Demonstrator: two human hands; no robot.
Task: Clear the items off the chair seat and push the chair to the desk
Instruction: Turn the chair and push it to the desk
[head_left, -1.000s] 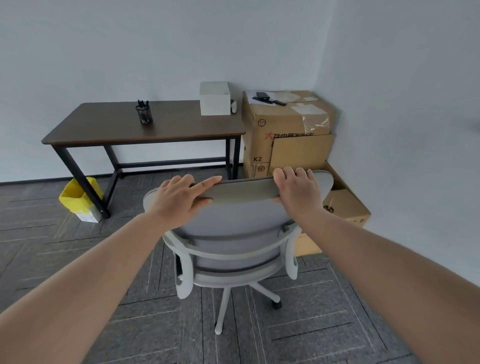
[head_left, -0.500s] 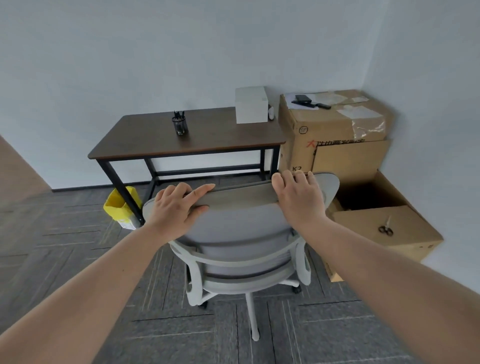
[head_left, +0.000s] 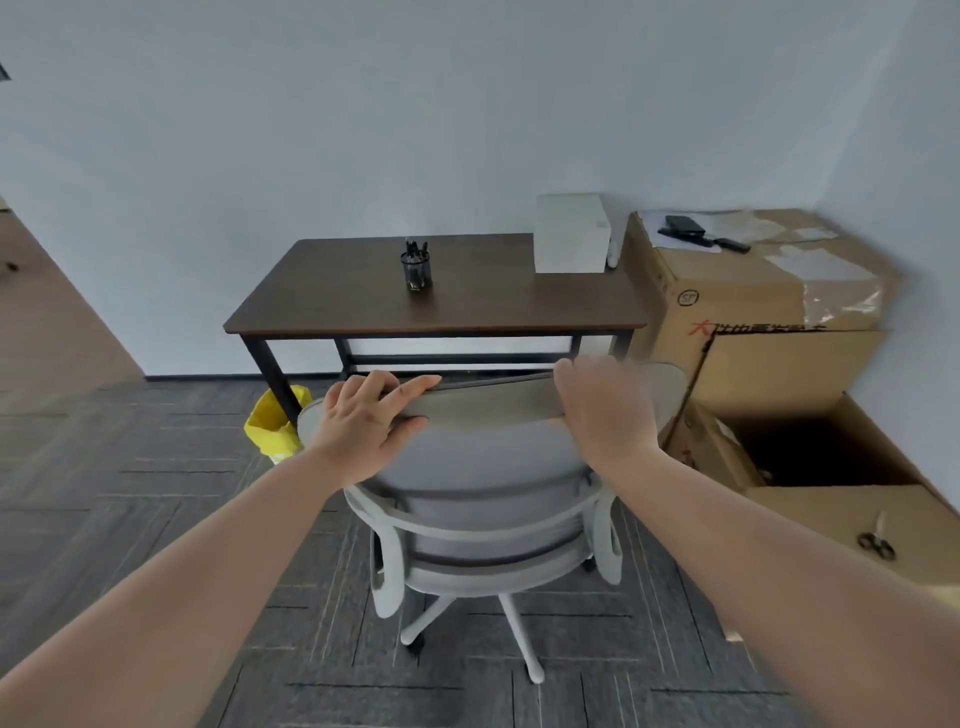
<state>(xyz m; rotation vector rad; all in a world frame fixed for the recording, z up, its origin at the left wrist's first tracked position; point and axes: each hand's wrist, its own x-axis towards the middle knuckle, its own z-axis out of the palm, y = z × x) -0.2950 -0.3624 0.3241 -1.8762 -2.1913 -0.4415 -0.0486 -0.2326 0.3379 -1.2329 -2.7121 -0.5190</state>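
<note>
- Over the last second the chair (head_left: 488, 467) has swung from off to the right, by the boxes, to sit roughly square in front of the desk — the tabletop (head_left: 467, 296) now lies straight ahead of the backrest, so the push looks well begun.
- The left hand (head_left: 363, 421) grips the top left of the backrest, fingers curled over the edge and index finger laid along it; the right hand (head_left: 602, 410) is wrapped over the top right — both closed on the chair.
- The chair stands on the carpet just short of the desk, not yet tucked under; the backrest hides the seat, so I cannot tell whether it is clear.
- Counted: one chair, one desk, two hands.
- On the tabletop: one pen cup (head_left: 415, 267) and one white box (head_left: 571, 234).
- To the right: a stack of cardboard boxes (head_left: 737, 291), one pair of scissors (head_left: 877, 540) on a low flap; one yellow bin (head_left: 270, 428) by the desk leg.
</note>
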